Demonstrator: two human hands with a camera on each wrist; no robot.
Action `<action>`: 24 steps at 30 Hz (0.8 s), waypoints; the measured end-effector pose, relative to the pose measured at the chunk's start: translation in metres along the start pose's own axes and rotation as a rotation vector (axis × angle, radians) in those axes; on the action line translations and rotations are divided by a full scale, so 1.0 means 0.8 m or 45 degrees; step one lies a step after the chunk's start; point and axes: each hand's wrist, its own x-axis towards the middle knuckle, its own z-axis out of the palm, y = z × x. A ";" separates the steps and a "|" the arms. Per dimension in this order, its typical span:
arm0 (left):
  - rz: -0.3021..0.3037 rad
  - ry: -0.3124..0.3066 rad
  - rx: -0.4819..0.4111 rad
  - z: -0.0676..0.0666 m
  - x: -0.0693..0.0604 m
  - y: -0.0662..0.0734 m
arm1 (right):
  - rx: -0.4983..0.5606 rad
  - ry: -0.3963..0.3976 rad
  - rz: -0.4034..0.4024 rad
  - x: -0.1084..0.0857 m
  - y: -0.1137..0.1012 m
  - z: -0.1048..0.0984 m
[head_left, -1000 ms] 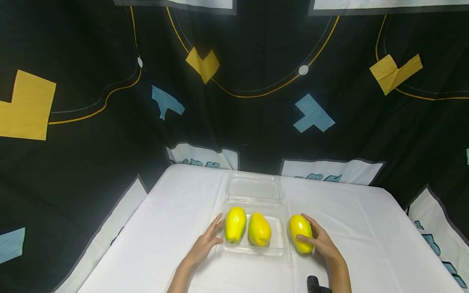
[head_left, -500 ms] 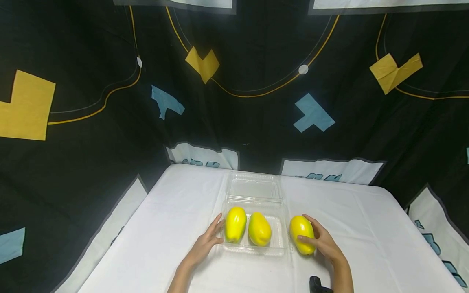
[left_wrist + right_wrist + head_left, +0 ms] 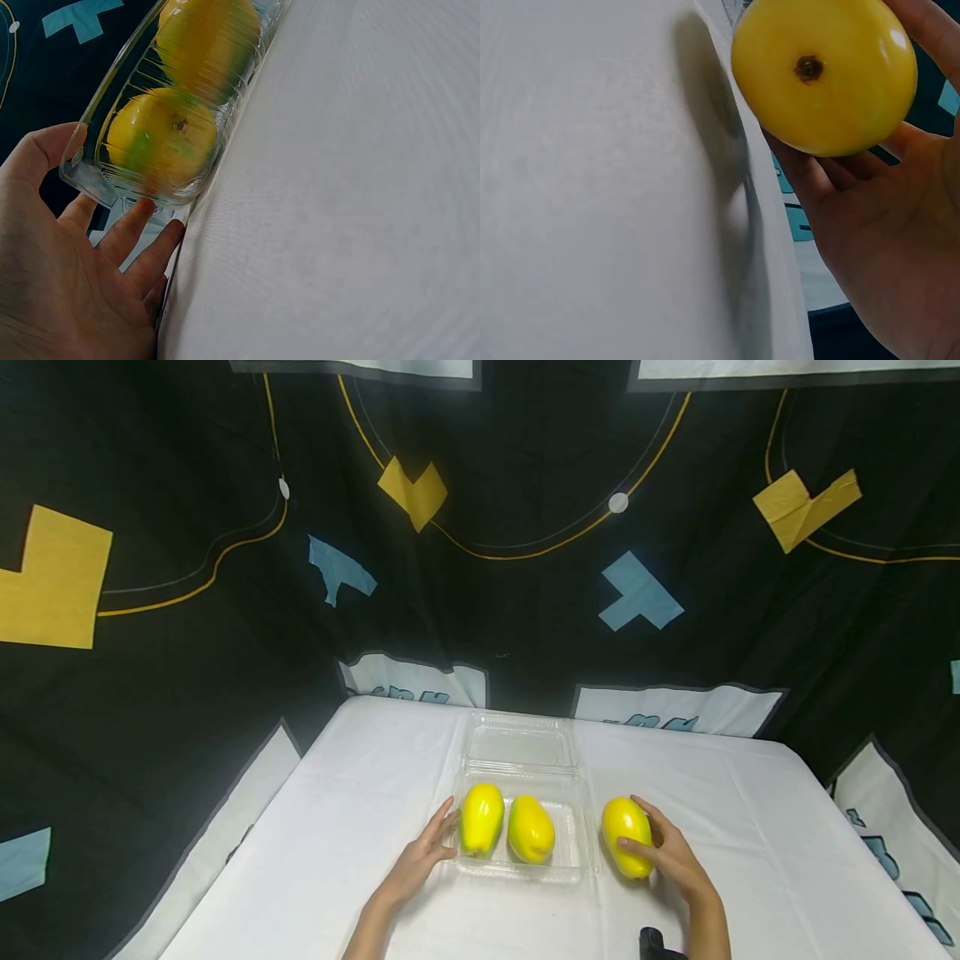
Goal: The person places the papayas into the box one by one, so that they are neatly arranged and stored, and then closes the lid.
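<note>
Two yellow fruits (image 3: 482, 820) lie side by side in the base of a clear plastic container (image 3: 577, 867), whose lid is folded back. My left hand (image 3: 411, 866) touches the container's left side with spread fingers; in the left wrist view, the thumb of that hand (image 3: 75, 277) lies at the rim of the container (image 3: 88, 178). To the container's right, my right hand (image 3: 678, 862) holds a third yellow fruit (image 3: 626, 833) between thumb and fingers. The right wrist view shows its dark end spot, with the fruit (image 3: 840, 97) against the hand (image 3: 892, 232).
A white cloth (image 3: 750, 860) covers the table. Behind it hangs a black curtain (image 3: 525, 627) with yellow and blue shapes. A small black object (image 3: 654, 943) is beside the right wrist at the bottom edge.
My right hand has moved slightly right with the third fruit, away from the container. The left hand and the two fruits in the container stay in place.
</note>
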 end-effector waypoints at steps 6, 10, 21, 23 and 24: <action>-0.008 0.012 -0.007 0.000 0.002 -0.002 | -0.035 0.047 0.009 -0.006 -0.012 -0.005; -0.015 0.004 -0.013 0.001 0.002 -0.005 | -0.044 0.073 -0.026 -0.006 -0.014 -0.009; -0.001 -0.002 -0.040 0.001 0.001 0.000 | 0.033 0.380 -0.273 0.051 0.047 -0.009; -0.009 0.005 -0.039 0.001 0.001 0.001 | 0.046 0.408 -0.331 0.059 0.048 -0.006; -0.015 0.008 -0.040 0.001 0.001 0.001 | 0.041 0.419 -0.354 0.061 0.043 -0.004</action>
